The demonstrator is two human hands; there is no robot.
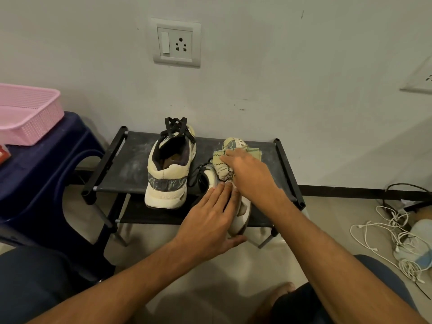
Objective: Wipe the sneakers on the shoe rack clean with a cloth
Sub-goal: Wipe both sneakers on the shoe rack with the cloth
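Observation:
Two cream sneakers with black laces sit on the top shelf of a low black shoe rack point(121, 174). The left sneaker point(168, 169) stands upright with its heel toward me, untouched. The right sneaker point(240, 218) lies tilted, its heel sticking out over the rack's front edge. My left hand point(210, 218) grips that sneaker at the heel, thumb underneath. My right hand point(245, 169) presses a pale yellow-green cloth point(222, 164) onto the sneaker's upper, covering most of it. Its toe point(233, 143) shows beyond the cloth.
A dark blue plastic stool point(46, 178) with a pink basket point(28, 113) stands left of the rack. White cables point(397, 235) lie tangled on the floor at the right. A wall socket point(176, 43) is above the rack. My knees frame the bottom of the view.

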